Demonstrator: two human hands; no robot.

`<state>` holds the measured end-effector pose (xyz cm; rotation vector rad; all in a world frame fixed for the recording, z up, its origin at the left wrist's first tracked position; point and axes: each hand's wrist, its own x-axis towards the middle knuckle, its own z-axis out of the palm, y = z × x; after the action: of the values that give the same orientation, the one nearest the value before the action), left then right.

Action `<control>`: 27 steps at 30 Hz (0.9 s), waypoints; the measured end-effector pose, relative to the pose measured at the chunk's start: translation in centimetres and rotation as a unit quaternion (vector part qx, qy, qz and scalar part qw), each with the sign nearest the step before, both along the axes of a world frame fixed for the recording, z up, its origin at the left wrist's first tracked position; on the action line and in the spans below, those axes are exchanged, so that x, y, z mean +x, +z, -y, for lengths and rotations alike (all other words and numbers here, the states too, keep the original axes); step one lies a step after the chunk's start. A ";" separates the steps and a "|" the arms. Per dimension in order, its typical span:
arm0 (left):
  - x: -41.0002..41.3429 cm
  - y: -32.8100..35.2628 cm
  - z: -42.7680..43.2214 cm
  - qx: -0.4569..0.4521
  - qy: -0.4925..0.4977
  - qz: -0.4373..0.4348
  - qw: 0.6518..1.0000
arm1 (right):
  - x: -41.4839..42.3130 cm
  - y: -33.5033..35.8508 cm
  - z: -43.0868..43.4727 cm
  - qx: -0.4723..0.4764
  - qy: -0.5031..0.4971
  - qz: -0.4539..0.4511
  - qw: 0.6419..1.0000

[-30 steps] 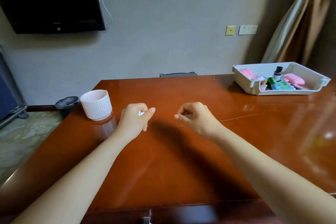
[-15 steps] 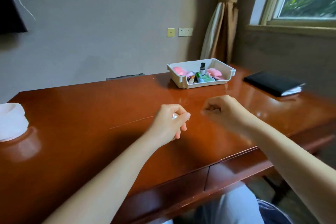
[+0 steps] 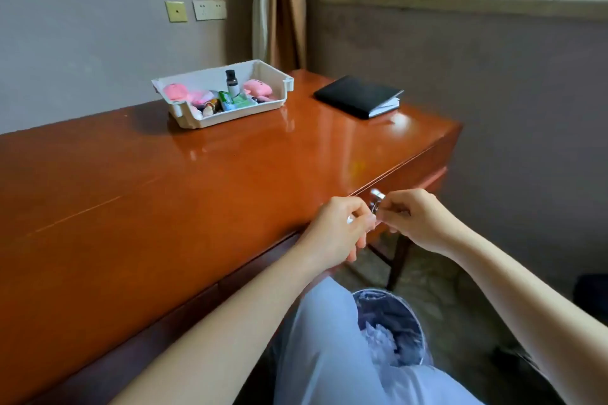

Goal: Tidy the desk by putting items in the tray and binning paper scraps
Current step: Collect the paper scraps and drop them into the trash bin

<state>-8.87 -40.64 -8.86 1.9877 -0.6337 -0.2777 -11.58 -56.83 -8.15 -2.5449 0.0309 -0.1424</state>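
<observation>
**A:** Where are the scraps the person is meant to bin?

**B:** A small white paper scrap shows between the curled fingers of the left hand. The right hand is closed too, pinching at something by the left fingertips; what it grips cannot be made out. Both hands hover off the counter's front edge, above the bin on the floor, which already holds crumpled paper.

**A:** How will it handle?

**B:** Probably almost weightless, soft and easily torn or dropped, likely to drift. A fingertip pinch suits it, released low over the bin.

**A:** And the tray?

**B:** It sits far back on the counter, already holding items, with a black notebook to its right.
</observation>
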 end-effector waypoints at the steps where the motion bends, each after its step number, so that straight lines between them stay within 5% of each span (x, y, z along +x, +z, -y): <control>1: 0.1 -0.8 1.1 0.000 -0.012 -0.014 1.000 | -0.2 -1.0 1.0 0.006 -0.015 -0.008 1.000; 14: 2.5 -14.4 10.3 0.068 -0.042 -0.183 0.980 | 0.6 -16.1 7.5 0.077 -0.135 -0.177 0.972; 27: 4.6 -24.2 13.6 0.267 -0.038 -0.207 0.940 | 1.7 -26.7 8.6 0.130 -0.226 -0.320 0.911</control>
<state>-4.28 -54.25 -33.09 2.3128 -0.3826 -0.9747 -9.87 -65.41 -34.88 -2.1666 0.8359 0.4922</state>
